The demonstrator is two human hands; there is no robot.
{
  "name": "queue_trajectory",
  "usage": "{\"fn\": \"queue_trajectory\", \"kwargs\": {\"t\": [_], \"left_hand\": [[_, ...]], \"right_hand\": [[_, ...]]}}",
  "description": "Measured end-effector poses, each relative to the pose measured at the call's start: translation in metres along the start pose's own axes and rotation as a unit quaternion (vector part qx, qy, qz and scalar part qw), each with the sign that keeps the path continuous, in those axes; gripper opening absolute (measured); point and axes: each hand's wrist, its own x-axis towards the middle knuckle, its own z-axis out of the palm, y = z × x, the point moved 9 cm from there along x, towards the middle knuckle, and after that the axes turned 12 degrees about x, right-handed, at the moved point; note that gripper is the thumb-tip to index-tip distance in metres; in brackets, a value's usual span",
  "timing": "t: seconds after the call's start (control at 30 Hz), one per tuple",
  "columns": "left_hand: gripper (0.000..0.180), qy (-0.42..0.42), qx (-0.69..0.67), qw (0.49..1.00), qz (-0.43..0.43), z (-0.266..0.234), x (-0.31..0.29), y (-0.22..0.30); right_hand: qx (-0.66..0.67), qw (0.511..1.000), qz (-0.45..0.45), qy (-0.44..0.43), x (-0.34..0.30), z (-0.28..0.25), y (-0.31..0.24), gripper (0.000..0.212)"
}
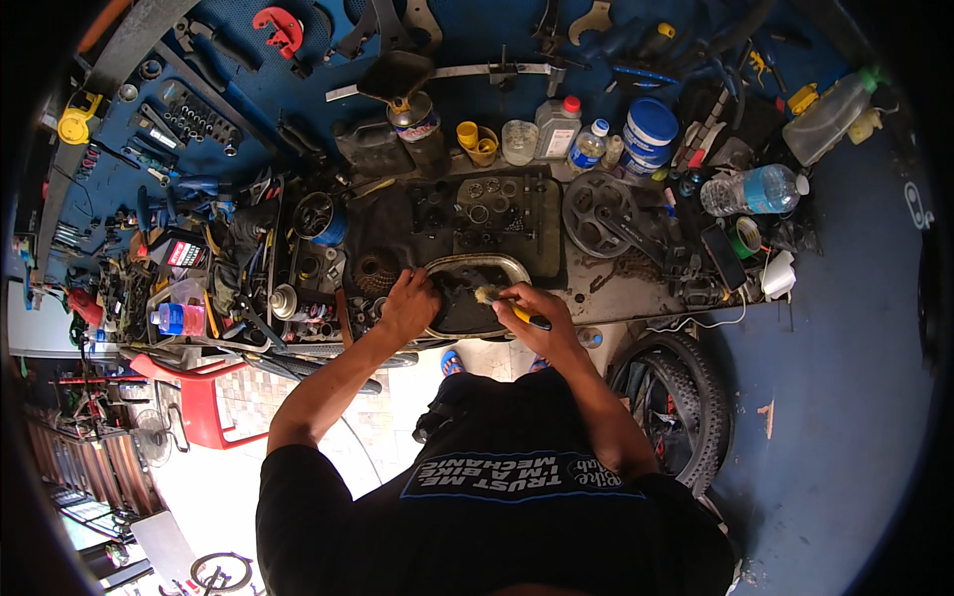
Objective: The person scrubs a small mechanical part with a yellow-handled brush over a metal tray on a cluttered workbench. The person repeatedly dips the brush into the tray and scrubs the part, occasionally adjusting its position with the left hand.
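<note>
An oval metal pan [519,266] with dark liquid in it sits at the near edge of the workbench. My right hand [542,316] grips a brush [533,317] with a yellow and black handle, its pale bristles over the pan. At the pan's left side is my left hand [409,306], fingers curled over the rim; what they hold, if anything, is hidden. A bicycle cassette [378,270] lies just beyond my left hand. Past the pan, a dark mat [542,223] carries several small rings and metal parts.
A crankset with a round chainring [599,214] and a rusty chain [636,264] lie to the right. Bottles and a blue-lidded tub [651,127] line the back. A spray can [285,301] stands at left. Bicycle tires [686,397] lean below the bench; a red chair [204,407] stands behind left.
</note>
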Motion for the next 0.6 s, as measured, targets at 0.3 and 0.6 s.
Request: {"fn": "queue_trajectory", "kwargs": {"t": [0.3,0.6], "left_hand": [[0.023,0.014,0.000,1.000,0.013,0.002,0.005,-0.002],[0.022,0.021,-0.019,0.999,0.016,-0.009,0.001,0.000]], "right_hand": [[0.000,1.000,0.014,0.005,0.000,-0.003,-0.001,0.024],[-0.007,1.000,0.012,0.006,-0.002,-0.001,0.004,0.024]]}}
